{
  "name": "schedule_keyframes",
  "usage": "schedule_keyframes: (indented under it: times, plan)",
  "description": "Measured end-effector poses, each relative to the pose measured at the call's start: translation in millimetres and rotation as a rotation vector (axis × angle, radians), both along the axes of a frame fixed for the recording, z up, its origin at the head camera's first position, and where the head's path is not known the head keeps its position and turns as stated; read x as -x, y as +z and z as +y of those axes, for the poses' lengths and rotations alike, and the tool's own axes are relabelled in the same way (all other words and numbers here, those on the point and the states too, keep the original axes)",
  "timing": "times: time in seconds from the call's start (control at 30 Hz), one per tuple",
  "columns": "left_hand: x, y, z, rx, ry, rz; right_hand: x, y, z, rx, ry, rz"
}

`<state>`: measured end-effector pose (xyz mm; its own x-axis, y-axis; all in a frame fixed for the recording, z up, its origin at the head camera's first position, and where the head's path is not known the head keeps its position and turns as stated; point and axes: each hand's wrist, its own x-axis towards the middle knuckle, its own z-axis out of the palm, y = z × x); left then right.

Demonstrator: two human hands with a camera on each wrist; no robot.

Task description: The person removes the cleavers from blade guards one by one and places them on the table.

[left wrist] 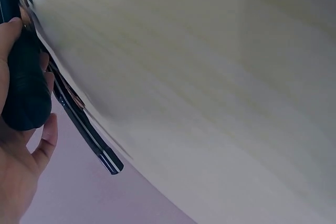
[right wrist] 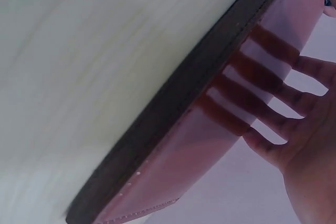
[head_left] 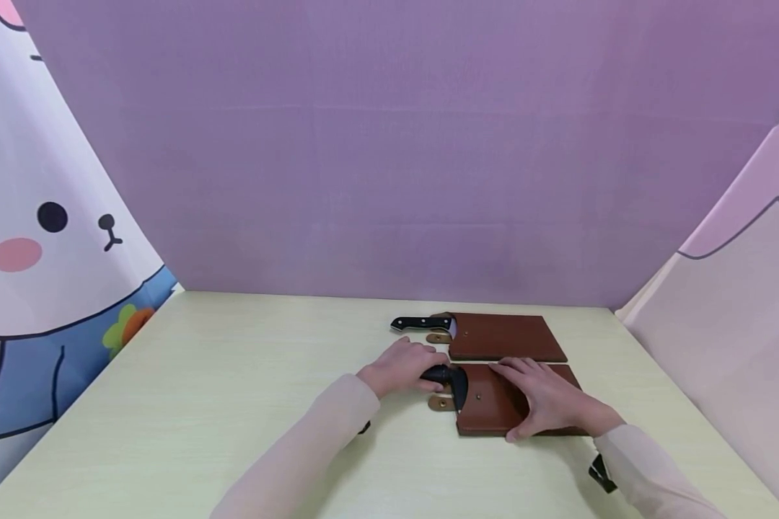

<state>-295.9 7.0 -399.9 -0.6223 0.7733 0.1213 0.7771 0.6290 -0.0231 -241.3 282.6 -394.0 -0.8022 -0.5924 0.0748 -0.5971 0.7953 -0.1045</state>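
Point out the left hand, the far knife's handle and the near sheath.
Left hand (head_left: 404, 366): head view, its back.
Far knife's handle (head_left: 422, 324): head view, middle.
Near sheath (head_left: 493, 400): head view, brown face.

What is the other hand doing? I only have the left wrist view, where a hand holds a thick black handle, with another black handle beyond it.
Observer: From the head view, the right hand spreads across the nearer brown sheath, touching it.
Visitor: Oh! And where does that second handle lead?
Observer: Into the farther brown sheath, which lies flat on the table just beyond the nearer one.
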Motion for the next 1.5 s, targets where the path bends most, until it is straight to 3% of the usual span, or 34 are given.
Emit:
schedule_keyframes:
  times: [0.3,0.6,1.5]
  plan:
    - [0.7,-2.0,-3.2,-0.02,-0.02,0.053,-1.5,3.4,0,0.018,0.038,0.069]
    - [-0.8,2.1,-6.3,-0.028,-0.034,0.064,-4.5,9.3,-3,-0.011,0.018,0.039]
    - [-3.6,5.5,-14.7,-0.077,-0.069,0.098,-8.8,8.4,-5,0.003,0.044,0.098]
